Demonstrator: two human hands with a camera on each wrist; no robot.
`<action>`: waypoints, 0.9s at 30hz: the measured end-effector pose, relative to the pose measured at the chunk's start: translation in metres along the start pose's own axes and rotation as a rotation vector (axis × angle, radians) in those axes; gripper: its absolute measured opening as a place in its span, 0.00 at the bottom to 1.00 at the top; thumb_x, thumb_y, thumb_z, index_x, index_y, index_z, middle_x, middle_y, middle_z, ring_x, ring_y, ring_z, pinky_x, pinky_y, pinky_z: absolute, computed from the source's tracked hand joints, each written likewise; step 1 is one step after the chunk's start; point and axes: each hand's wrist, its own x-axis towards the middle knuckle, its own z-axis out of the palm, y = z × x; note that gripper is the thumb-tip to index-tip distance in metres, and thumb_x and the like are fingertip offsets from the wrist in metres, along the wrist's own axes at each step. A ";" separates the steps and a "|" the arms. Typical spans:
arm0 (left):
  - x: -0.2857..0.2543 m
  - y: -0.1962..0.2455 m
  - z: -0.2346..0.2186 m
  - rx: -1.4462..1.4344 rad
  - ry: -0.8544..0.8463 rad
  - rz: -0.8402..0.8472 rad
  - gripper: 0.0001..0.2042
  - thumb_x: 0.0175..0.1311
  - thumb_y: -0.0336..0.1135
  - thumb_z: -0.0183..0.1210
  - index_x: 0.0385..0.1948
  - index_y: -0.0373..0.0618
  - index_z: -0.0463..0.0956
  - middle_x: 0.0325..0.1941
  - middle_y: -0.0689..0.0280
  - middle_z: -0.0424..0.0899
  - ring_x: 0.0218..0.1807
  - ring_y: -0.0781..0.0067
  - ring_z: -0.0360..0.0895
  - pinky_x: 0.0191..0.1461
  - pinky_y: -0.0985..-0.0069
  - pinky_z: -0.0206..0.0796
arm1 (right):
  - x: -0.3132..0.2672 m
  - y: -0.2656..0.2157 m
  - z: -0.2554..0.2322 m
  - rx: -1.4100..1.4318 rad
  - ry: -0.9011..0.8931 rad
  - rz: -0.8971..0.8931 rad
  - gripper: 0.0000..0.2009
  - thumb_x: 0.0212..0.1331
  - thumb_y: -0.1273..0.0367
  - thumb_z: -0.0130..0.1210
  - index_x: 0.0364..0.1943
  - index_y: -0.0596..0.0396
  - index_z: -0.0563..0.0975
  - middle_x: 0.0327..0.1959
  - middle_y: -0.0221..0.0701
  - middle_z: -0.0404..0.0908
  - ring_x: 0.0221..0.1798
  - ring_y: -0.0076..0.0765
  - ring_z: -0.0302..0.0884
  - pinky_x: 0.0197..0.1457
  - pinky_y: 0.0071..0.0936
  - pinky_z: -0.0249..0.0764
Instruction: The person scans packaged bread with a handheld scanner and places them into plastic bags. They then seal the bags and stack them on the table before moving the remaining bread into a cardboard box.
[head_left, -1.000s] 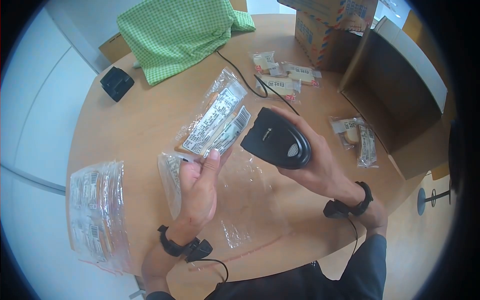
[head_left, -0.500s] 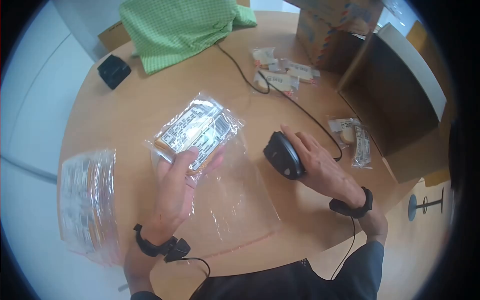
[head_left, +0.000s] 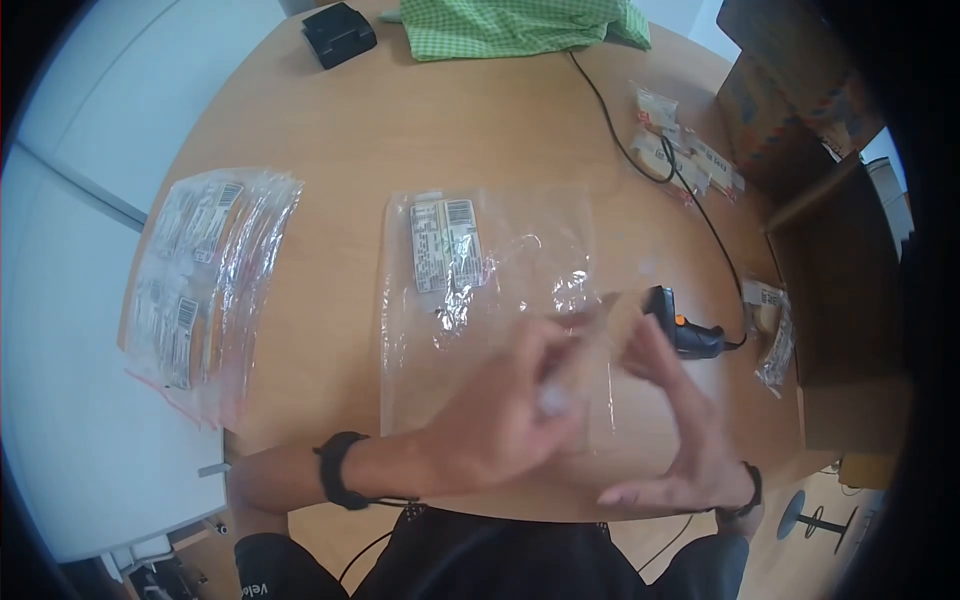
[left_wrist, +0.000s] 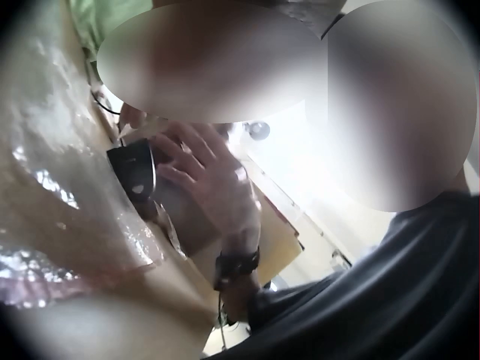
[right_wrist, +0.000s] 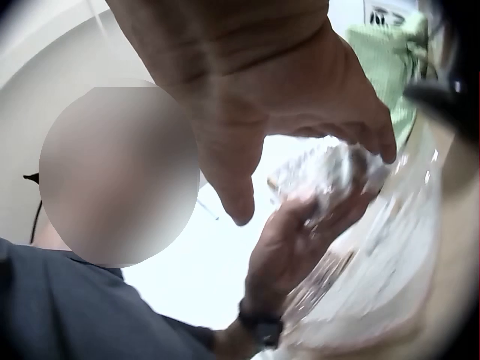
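Observation:
My left hand (head_left: 500, 420), blurred in the head view, grips a wrapped bread packet (head_left: 592, 350); the right wrist view shows this packet (right_wrist: 319, 172) between its thumb and fingers. Close by, my right hand (head_left: 690, 440) holds its fingers and thumb spread apart, fingertips near the packet; whether they touch it I cannot tell. Beyond the right hand a black scanner (head_left: 698, 340) lies on the table. A large clear plastic bag (head_left: 520, 260) lies flat in front of me, with a labelled packet (head_left: 447, 245) at its upper left, either in or on it.
Filled clear bags (head_left: 215, 290) are stacked at the left. Small bread packets (head_left: 710, 165) lie at the upper right, others (head_left: 768, 330) beside an open cardboard box (head_left: 840, 300). A green checked cloth (head_left: 510, 25) and black stand (head_left: 338, 36) are at the back; a cable crosses rightward.
The right hand has let go of the scanner, which now rests on the table, and has come near the left hand. My left hand has carried its packet rightward. The head view has shifted.

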 end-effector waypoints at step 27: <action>-0.052 0.014 -0.038 1.204 -0.004 0.641 0.14 0.61 0.33 0.73 0.44 0.36 0.82 0.44 0.57 0.82 0.41 0.58 0.81 0.47 0.63 0.76 | -0.013 -0.003 0.089 -1.409 -0.073 -0.382 0.23 0.63 0.67 0.54 0.60 0.66 0.80 0.63 0.55 0.80 0.62 0.55 0.82 0.57 0.41 0.81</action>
